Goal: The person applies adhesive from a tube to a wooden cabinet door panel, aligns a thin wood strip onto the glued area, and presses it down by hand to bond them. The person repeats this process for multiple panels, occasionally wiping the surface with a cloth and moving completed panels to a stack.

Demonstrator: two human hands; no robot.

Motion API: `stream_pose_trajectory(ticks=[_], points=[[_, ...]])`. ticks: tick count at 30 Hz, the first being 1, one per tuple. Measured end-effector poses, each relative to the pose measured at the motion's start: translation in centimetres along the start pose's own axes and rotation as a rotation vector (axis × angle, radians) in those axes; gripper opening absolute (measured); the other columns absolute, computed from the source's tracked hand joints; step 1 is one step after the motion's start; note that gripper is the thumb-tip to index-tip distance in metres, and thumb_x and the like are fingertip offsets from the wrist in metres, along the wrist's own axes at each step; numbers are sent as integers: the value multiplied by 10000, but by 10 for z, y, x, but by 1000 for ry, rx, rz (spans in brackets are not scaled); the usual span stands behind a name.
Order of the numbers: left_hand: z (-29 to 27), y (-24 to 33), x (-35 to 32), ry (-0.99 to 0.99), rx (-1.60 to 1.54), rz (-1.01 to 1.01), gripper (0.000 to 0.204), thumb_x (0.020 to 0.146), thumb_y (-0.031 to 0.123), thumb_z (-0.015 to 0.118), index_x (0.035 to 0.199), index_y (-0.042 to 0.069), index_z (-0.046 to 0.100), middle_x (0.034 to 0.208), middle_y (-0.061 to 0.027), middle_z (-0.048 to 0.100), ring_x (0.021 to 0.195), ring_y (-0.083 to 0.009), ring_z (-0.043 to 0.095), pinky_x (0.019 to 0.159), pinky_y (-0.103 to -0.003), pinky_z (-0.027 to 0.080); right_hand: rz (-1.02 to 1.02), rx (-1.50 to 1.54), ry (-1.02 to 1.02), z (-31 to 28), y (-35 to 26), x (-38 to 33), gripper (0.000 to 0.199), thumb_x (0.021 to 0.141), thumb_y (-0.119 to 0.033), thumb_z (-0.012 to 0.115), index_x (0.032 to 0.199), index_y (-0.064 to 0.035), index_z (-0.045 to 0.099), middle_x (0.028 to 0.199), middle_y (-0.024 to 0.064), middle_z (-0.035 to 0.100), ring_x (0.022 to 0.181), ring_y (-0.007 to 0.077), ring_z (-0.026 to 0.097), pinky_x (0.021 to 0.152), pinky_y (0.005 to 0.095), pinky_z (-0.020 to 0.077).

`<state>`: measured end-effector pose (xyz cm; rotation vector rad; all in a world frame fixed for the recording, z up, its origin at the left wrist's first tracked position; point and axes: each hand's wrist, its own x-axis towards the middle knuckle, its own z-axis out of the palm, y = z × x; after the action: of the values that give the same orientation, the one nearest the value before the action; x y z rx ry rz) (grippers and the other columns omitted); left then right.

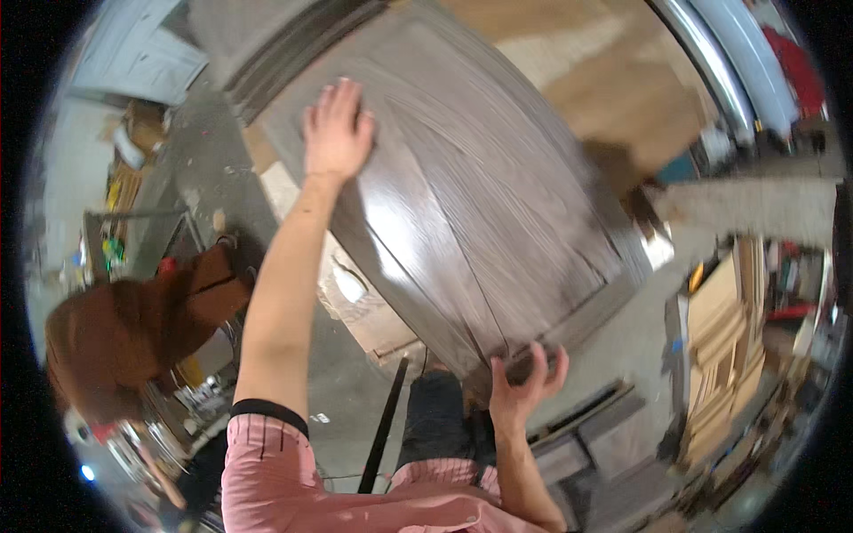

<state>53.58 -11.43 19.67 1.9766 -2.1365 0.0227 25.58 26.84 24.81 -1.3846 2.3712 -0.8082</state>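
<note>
A grey-brown wood-grain panel door (480, 195) with a framed edge lies before me, its surface shiny near the left side. My left hand (338, 133) rests on its far left part, fingers stretched out and palm down. At the near edge, my right hand (526, 386) has its thumb and fingers apart and bent, with the fingertips at the door's rim. No firm hold shows there. The door's right side is slightly blurred. Below its left edge, a pale board (369, 306) sticks out.
Another grey-brown panel (258, 31) lies beyond the far left edge. Brown sheet material (613, 84) spreads at the far right. To the right stand stacked light wooden pieces (724, 346). A brown cover (133, 338) drapes something at left. A black pole (384, 431) rises near my legs.
</note>
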Motion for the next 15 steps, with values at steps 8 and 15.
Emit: stream_pose_trajectory(ticks=[8, 15], points=[[-20, -12, -6, -40, -103, -73, 586, 1005, 389, 445, 1531, 136, 391, 1641, -33, 323, 1531, -267, 242, 1246, -538, 134, 649, 434, -205, 0, -26, 7, 1355, 739, -336, 916, 1598, -26, -86, 1642, 306, 6, 1531, 420, 85, 1236, 514, 130], [-27, -8, 2, -106, -25, -39, 598, 978, 418, 468, 1513, 153, 425, 1629, -26, 346, 1504, -265, 297, 1197, -567, 239, 575, 425, -255, -1, -9, 10, 1267, 800, -219, 866, 1601, -29, -96, 1656, 261, 17, 1539, 359, 68, 1242, 443, 79]])
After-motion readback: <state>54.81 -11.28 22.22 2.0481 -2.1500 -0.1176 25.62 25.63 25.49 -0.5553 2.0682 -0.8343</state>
